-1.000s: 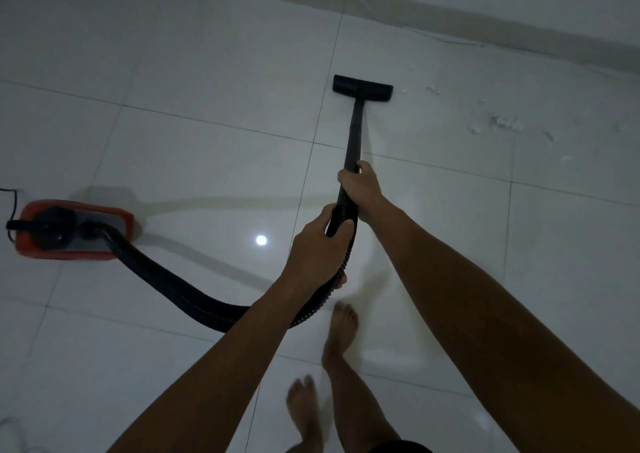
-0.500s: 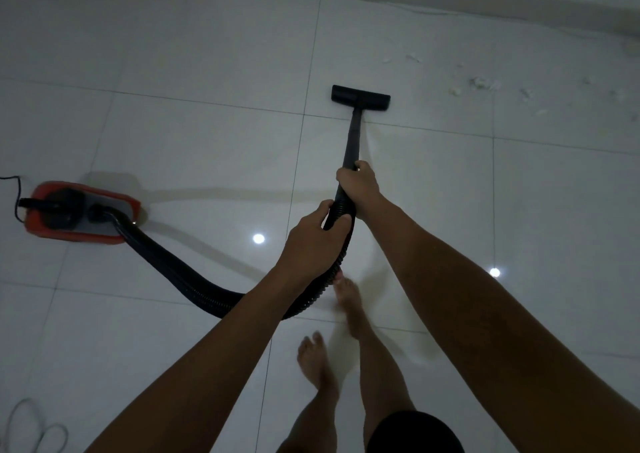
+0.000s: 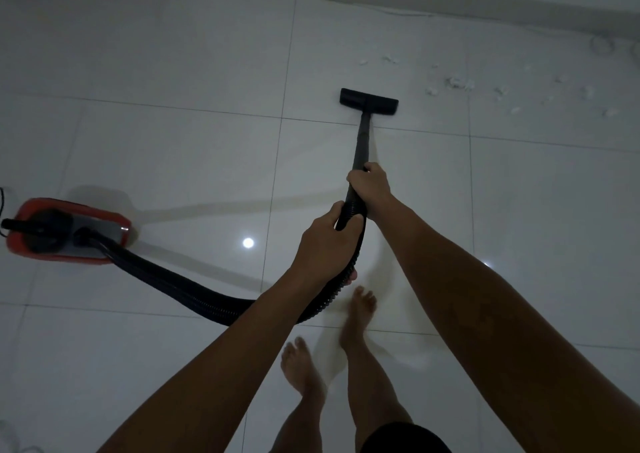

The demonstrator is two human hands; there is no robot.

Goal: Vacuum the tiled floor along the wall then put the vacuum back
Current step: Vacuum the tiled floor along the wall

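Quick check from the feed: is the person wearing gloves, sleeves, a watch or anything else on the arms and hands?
Nothing visible. The left hand and right hand are bare, with no gloves, and both forearms show no sleeves, watch or bands in view. The only clothing seen is dark shorts at the bottom edge; the feet are bare too.

Your left hand (image 3: 325, 244) grips the hose (image 3: 194, 290) behind your right hand (image 3: 370, 186) on the wand (image 3: 362, 141). Nozzle (image 3: 369, 101) ahead on floor; debris (image 3: 457, 83) to its right; canister (image 3: 65, 231) far left.

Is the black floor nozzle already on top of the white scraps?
No, the floor nozzle sits left of the white scraps, with bare tile between them.
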